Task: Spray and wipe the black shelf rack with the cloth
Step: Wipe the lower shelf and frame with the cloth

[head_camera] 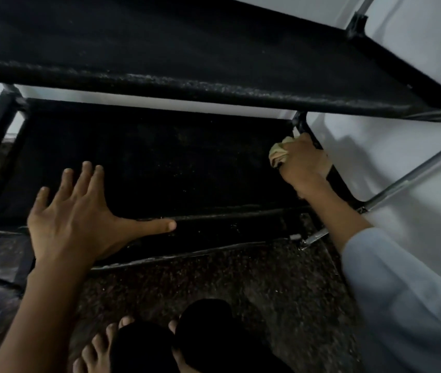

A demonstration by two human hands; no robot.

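The black shelf rack (187, 87) fills the view, with an upper shelf across the top and a lower shelf (160, 162) below it. My left hand (79, 216) lies flat with spread fingers on the lower shelf's front edge, thumb along the front bar. My right hand (302, 162) grips a crumpled pale cloth (278, 153) and presses it against the right side bar of the lower shelf, near the back right corner post. No spray bottle is in view.
A white wall (402, 162) stands close behind and to the right of the rack. A grey metal pole (413, 176) slants along the right side. The floor (241, 286) is dark speckled stone. My bare feet (112, 345) and dark trouser legs are at the bottom.
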